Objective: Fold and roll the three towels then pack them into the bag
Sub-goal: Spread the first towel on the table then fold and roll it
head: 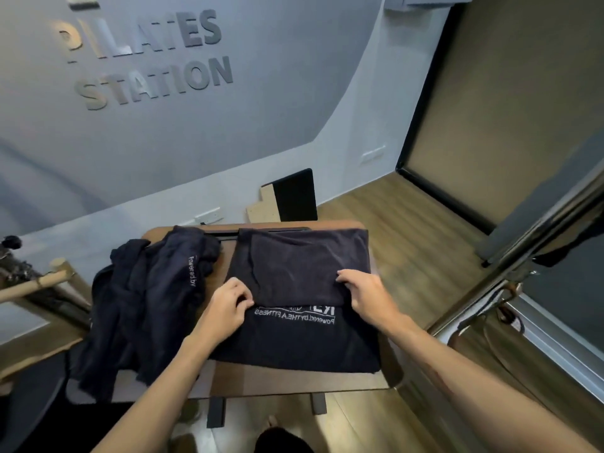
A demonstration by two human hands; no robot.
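I see a dark towel point(294, 308) spread on the wooden worktop point(294, 379), its far half folded toward me, white lettering reading "Powered by THEA FITNESS". My left hand point(225, 308) and right hand point(369, 295) each pinch the folded edge. More dark towels point(143, 305) lie crumpled left, marked "Powered by". The wall sign point(147, 57) reads "PILATES STATION".

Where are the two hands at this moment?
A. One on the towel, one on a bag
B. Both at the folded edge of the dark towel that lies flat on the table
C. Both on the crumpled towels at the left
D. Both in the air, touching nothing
B: the left hand and the right hand both hold the folded edge of the flat towel on the wooden table, not the crumpled towels.
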